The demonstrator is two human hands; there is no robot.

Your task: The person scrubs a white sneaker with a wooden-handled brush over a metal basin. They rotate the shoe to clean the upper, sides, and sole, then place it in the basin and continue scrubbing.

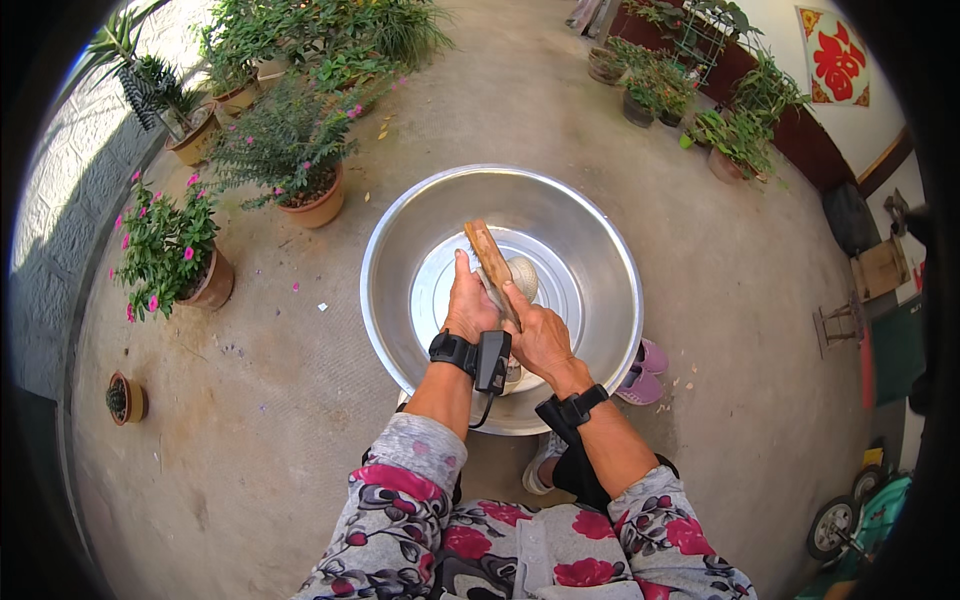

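A wide stainless steel basin [611, 300] lies before me, with both hands over it. My right hand [536, 330] is closed on a wooden-backed scrubbing brush [487, 251], index finger along its back, dark bristles facing left. My left hand [471, 300], thumb raised, holds a pale shoe [525, 277] beneath the brush; the brush and hands hide much of it. Another light-coloured item [514, 375] shows partly under my wrists in the basin; I cannot tell what it is.
Purple shoes [643, 379] stand on the concrete floor just right of the basin. Potted flowering plants [315, 202] are at the left and upper left, more pots [727, 165] at the upper right. A small potted cactus [127, 399] is at far left, a wheeled green item [874, 517] at lower right.
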